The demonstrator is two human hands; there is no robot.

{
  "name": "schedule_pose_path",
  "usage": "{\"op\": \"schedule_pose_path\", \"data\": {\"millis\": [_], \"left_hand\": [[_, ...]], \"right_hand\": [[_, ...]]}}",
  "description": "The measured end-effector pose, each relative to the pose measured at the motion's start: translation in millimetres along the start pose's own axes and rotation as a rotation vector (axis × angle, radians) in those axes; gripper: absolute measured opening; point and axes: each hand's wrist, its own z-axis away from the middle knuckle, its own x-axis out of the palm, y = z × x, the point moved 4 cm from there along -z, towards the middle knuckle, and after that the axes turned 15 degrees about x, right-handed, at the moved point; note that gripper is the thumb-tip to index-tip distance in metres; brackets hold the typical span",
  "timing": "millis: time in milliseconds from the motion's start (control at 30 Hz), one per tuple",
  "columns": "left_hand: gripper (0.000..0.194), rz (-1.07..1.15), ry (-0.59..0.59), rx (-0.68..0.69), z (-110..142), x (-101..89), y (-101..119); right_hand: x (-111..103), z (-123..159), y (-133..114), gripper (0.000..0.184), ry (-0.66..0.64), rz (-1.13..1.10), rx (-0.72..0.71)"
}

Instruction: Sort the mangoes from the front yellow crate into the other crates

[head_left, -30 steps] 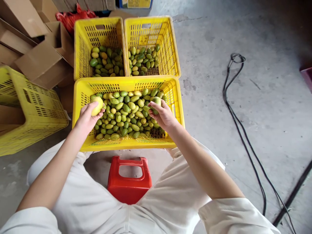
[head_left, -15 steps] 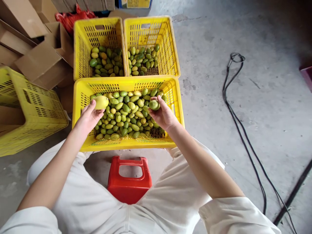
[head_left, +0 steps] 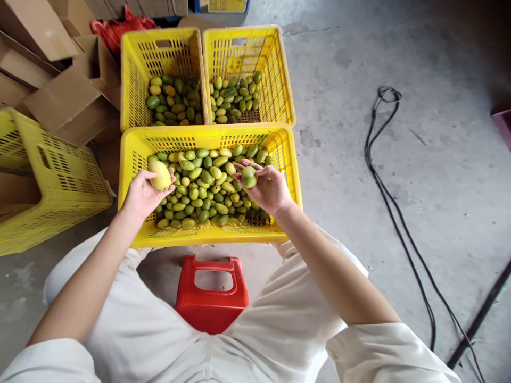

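In my left hand (head_left: 146, 194) is a large yellow mango (head_left: 160, 175), held with the thumb across its side and the fingers beneath. A smaller, round-looking green mango (head_left: 249, 177) rests on the fingers of my right hand (head_left: 269, 189), which is turned palm up with the fingers loosely spread. Both hands are over the near yellow crate (head_left: 211, 239), left hand by its left side and right hand by its right. Many green and yellow mangoes (head_left: 205, 186) cover most of its bottom.
Behind stand two more yellow crates, one on the left (head_left: 131, 80) and one on the right (head_left: 279, 80), each partly filled with mangoes. Cardboard boxes (head_left: 64, 101) and another yellow crate (head_left: 75, 175) lie left. A red stool (head_left: 211, 314) is between my legs. Black cable (head_left: 393, 218) crosses the floor.
Both hands have rolled the mangoes over. The yellow one now tilts lower and inward, and the green one lies farther onto the opened fingers of my right hand.
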Motion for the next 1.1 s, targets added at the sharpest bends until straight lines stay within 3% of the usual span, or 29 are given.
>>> {"op": "schedule_pose_path", "data": {"millis": [167,333,500,633,933,1000,1100], "left_hand": [[0.031,0.048,0.006,0.052,-2,1.7,0],[0.039,-0.028,-0.001,0.041,-5,-5.3,-7],[0.040,-0.055,0.037,0.027,-6,-6.1,-11],[0.022,-0.004,0.031,-0.077,0,4.4,-7],[0.050,0.041,-0.037,-0.244,5,14.1,0],[0.045,0.034,-0.017,-0.221,5,13.1,0],[0.021,0.021,0.008,-0.143,3,9.1,-1]], "right_hand": [[-4,1,-2,0.048,0.062,0.027,-0.038],[-3,-1,2,0.058,0.048,0.002,-0.039],[-9,-8,9,0.036,0.040,0.018,0.050],[-14,-12,10,0.042,0.049,0.009,0.086],[-12,-9,3,0.045,0.133,-0.096,0.003],[-12,-8,2,0.042,0.151,-0.112,-0.031],[-12,-9,2,0.041,0.184,-0.130,-0.052]]}}
